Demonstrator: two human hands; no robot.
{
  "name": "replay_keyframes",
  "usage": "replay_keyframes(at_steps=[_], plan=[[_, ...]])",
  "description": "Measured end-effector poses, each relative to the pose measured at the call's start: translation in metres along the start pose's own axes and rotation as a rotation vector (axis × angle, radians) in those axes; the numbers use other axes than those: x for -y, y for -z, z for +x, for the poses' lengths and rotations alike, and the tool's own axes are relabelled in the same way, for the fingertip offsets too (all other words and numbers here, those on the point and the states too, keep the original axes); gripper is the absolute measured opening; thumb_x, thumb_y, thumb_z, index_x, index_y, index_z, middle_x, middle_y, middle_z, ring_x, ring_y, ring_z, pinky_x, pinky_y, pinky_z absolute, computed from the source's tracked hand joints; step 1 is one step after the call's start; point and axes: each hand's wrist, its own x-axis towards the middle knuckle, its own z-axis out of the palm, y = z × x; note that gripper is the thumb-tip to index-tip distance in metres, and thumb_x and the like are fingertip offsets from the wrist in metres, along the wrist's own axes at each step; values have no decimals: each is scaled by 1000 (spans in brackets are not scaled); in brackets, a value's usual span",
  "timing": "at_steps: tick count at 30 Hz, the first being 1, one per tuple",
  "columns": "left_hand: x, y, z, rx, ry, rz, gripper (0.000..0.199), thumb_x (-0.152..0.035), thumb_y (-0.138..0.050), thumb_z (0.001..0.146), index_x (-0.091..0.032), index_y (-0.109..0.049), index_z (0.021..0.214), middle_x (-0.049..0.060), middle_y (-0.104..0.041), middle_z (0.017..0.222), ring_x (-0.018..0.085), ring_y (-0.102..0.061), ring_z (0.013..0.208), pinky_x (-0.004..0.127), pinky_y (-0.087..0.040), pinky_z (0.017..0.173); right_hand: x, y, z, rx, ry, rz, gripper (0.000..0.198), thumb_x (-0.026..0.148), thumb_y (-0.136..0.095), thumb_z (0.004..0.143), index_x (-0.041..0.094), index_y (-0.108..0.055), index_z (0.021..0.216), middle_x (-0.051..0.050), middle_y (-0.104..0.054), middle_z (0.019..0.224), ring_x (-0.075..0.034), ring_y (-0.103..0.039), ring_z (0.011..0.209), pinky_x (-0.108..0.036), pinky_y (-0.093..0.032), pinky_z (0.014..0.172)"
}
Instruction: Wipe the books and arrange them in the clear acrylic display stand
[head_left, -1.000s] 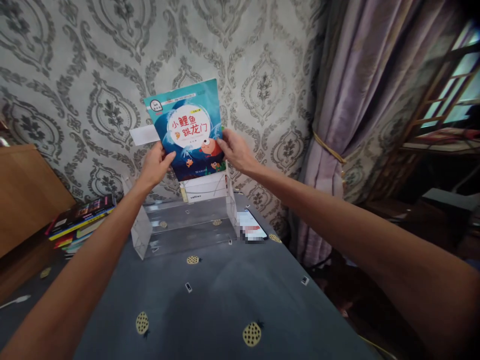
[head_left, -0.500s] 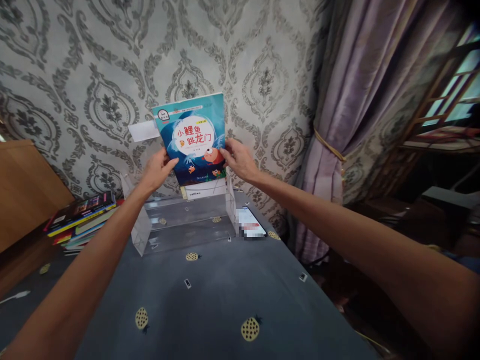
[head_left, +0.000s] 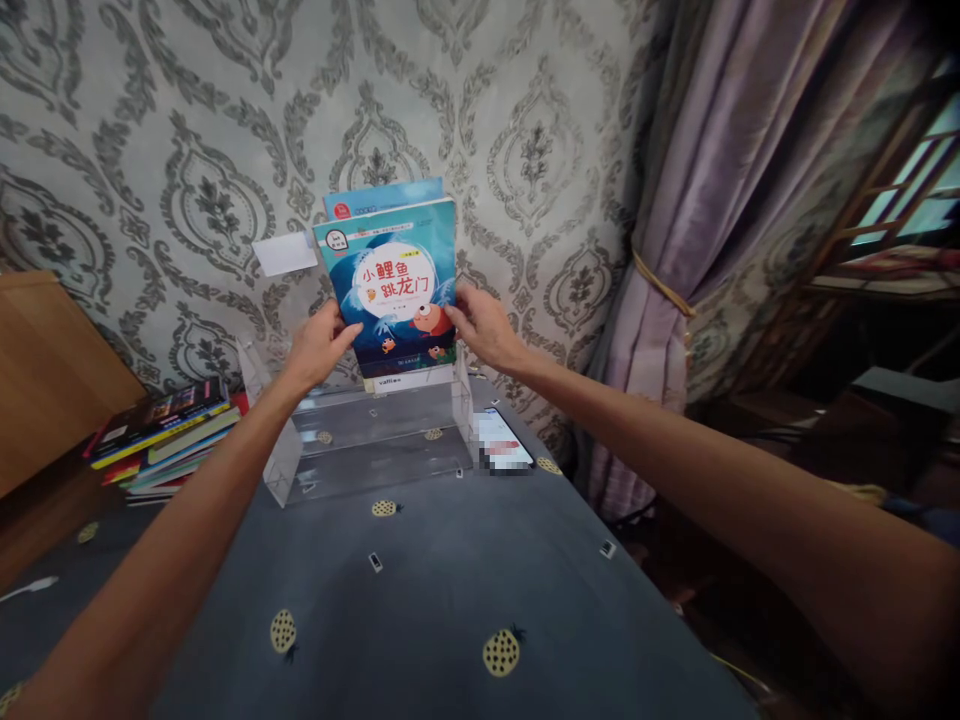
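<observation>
1. The fish-cover book (head_left: pixel 394 345) has come down slightly at the back of the clear rack (head_left: pixel 279 470); a second book (head_left: pixel 397 196) now shows behind its top edge, and less of the white lettered strip (head_left: pixel 424 379) shows below.
2. That brings it closer to the rack's rear tier; whether its lower edge rests there, I cannot tell.
3. My grip is closed on it from both sides: left hand (head_left: pixel 319 352) and right hand (head_left: pixel 486 328), thumbs on the cover, book between.
4. On the tabletop (head_left: pixel 405 640), a phone (head_left: pixel 506 445) lies just right of the rack, stacked books (head_left: pixel 161 430) to its left.
</observation>
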Motion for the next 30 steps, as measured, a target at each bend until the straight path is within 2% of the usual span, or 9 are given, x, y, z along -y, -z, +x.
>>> replay_keyframes(at_steps=[4,10,15,19,25,30], plan=[[-7,-2,-4,6,22,116,21,-37,-58,89,-20,-52,99,4,-68,75,26,-70,78,38,-55,77,1,1,-5,-3,-7,-42,13,33,-47,95,21,-52,97,-5,-62,84,-21,-54,76,-35,-43,74],[-19,-1,-10,2,46,306,22,-37,-58,90,-18,-53,100,7,-68,81,30,-70,89,41,-53,84,7,-2,-12,-31,-63,-185,15,34,-47,96,21,-54,100,-7,-64,86,-23,-54,75,-35,-41,69],[-23,-2,-11,31,63,412,25,-38,-54,94,-17,-52,107,9,-69,86,31,-70,91,41,-53,85,9,-3,-14,-39,-48,-280,17,34,-46,97,20,-55,94,-10,-64,88,-27,-56,88,-38,-42,77],[-27,-7,-14,60,82,508,33,-38,-51,96,-12,-48,118,11,-69,89,34,-70,95,42,-53,87,8,-3,-18,-20,-59,-315,16,33,-48,96,20,-57,91,-9,-65,86,-26,-55,86,-37,-42,77],[-31,-11,-18,38,112,538,35,-38,-50,97,-14,-43,121,10,-68,85,35,-71,92,44,-54,84,12,-3,-24,-17,-173,-294,16,31,-54,92,19,-61,99,-10,-69,88,-27,-59,87,-37,-43,75],[-27,-15,-19,-10,115,480,39,-33,-52,97,-13,-38,127,9,-68,86,33,-71,94,43,-54,87,11,-2,-23,-1,-200,-227,19,31,-53,92,19,-63,102,-10,-71,92,-28,-61,90,-38,-46,77]])
